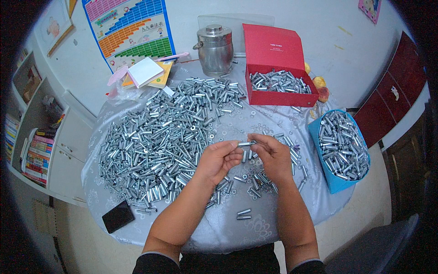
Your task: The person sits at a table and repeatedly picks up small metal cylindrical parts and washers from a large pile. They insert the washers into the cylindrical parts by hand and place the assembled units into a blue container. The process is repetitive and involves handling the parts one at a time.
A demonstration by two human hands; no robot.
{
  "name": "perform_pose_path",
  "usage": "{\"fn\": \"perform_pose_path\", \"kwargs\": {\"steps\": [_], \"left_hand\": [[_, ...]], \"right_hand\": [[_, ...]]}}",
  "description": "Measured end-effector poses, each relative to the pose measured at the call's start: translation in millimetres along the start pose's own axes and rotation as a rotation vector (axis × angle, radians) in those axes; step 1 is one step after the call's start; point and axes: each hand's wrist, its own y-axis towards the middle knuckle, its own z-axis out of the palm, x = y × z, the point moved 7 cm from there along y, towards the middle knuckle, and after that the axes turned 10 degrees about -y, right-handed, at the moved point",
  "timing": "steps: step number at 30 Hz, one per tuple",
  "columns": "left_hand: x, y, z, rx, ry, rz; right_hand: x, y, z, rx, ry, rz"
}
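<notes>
My left hand (218,160) and my right hand (274,159) meet over the middle of the table, fingers closed. Between their fingertips lies a short silver expansion bolt (245,144), held level: the left pinches one end, the right the other. Just left of my left hand spreads a big heap of loose metal bolts and sleeves (153,146). Small washers (250,192) and more metal pieces lie around and beneath my hands. Two separate sleeves (244,217) rest nearer to me on the cloth.
A red lidded box (283,98) full of metal pieces stands at the back right, a filled blue bin (335,179) at the right edge. Behind the heap are a steel pot (214,52) and notebooks (145,72). A black phone (118,217) lies front left on the silvery tablecloth (200,235).
</notes>
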Motion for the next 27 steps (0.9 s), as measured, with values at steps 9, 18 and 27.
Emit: {"fn": "perform_pose_path", "kwargs": {"steps": [9, 18, 27], "left_hand": [[-1.9, 0.7, 0.3, 0.0, 0.065, -0.008], [-8.5, -5.2, 7.6, -0.033, 0.139, 0.065], [-11.1, -7.1, 11.2, -0.034, 0.206, 0.096]], "right_hand": [[2.5, 0.2, -6.3, -0.009, -0.002, -0.129], [10.9, -1.2, -10.3, -0.066, -0.018, -0.177], [6.0, -1.6, -9.5, -0.045, -0.018, -0.071]]}}
